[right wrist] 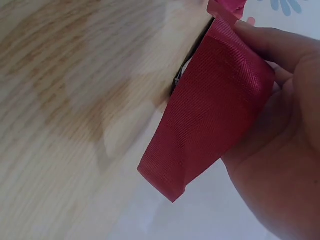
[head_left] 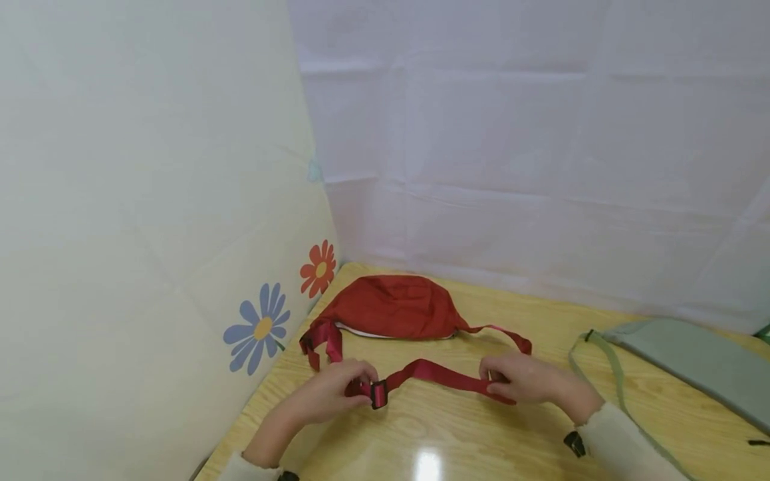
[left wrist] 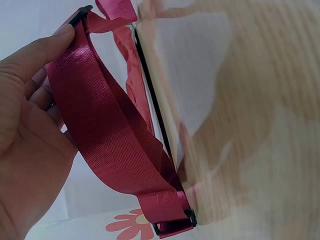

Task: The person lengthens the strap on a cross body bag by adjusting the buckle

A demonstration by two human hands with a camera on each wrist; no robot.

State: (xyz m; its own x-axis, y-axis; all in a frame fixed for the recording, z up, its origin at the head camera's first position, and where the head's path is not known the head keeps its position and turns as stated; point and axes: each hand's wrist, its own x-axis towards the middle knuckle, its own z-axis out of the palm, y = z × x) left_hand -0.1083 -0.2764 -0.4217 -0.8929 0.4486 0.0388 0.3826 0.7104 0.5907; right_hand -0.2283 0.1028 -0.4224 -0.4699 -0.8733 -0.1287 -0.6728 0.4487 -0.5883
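Observation:
A red waist bag (head_left: 400, 307) lies at the back of the table, its strap (head_left: 442, 375) looping forward. My left hand (head_left: 327, 394) pinches the strap beside a black slide buckle (head_left: 379, 395); in the left wrist view the thumb presses the webbing near that buckle. Another black buckle (left wrist: 191, 218) sits lower on the doubled strap there. My right hand (head_left: 529, 379) pinches the strap further right. In the right wrist view, a wide piece of red webbing (right wrist: 210, 110) hangs from the thumb and fingers. Between both hands the strap runs slightly slack above the table.
A grey-green flat bag (head_left: 692, 364) with a light green strap (head_left: 616, 367) lies on the right of the wooden table (head_left: 469, 434). White sheets (head_left: 529, 147) hang behind and to the left, the left one printed with a blue flower (head_left: 263, 327) and a red one.

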